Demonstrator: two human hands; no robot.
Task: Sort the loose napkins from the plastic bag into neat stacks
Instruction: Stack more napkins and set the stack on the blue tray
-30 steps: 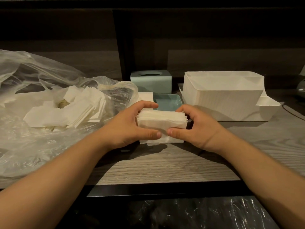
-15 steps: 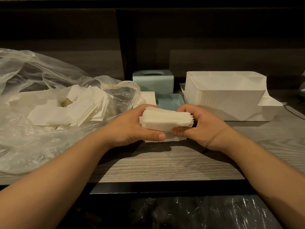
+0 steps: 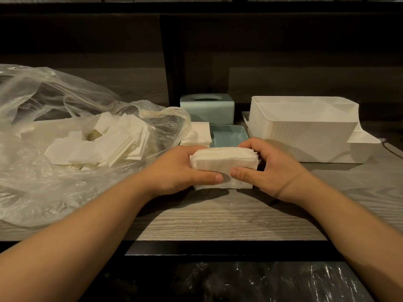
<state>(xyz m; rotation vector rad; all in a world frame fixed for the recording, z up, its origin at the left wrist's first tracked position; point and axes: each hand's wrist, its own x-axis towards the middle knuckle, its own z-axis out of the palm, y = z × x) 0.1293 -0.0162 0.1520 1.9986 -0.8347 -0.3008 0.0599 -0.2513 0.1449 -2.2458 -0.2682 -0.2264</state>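
Napkin stack (image 3: 223, 159) held between both hands, long axis running hand to hand. The left hand (image 3: 181, 168) grips its left end and the right hand (image 3: 269, 165) its right end — thumbs curled over the near face, almost meeting, fingers behind. Each hand is equally near. Directly beneath lies a flat napkin pile (image 3: 224, 185) on the wooden table (image 3: 218, 216). The stack is white, many-layered, with ragged edges at the right end — probably being squared. Loose napkins (image 3: 104, 144) remain in the plastic bag (image 3: 43, 182) beyond the left hand.
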